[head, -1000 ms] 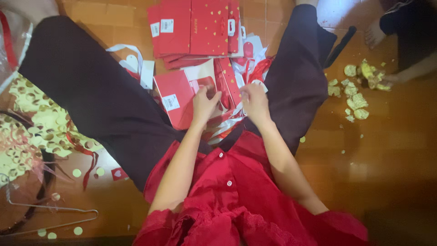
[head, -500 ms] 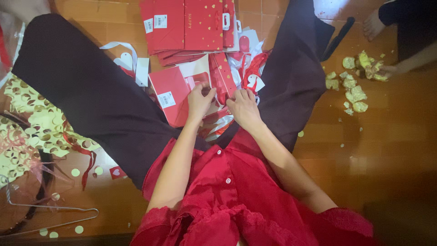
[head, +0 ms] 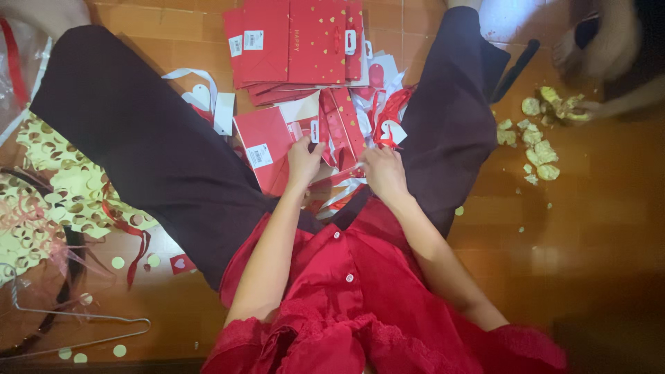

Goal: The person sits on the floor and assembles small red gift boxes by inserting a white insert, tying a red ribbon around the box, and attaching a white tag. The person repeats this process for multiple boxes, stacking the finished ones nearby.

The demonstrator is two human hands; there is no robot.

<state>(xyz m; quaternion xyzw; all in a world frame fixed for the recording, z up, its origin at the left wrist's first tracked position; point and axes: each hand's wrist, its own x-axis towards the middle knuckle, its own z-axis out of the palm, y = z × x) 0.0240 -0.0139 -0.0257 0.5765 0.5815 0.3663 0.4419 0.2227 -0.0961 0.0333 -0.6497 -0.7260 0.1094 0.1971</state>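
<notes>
Both hands on one flat red bag point(head: 332, 149): left hand point(head: 303, 161) pinching its edge, right hand point(head: 383, 173) pressing. Finished stack point(head: 298, 45) beyond my grip; loose tags point(head: 388, 131) remain.

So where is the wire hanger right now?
In the head view, the wire hanger lies on the floor at bottom left, below the gold punched paper, left of the red shirt.

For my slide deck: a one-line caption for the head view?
Seated on the floor, left hand and right hand handle flat red gift bags.
</notes>
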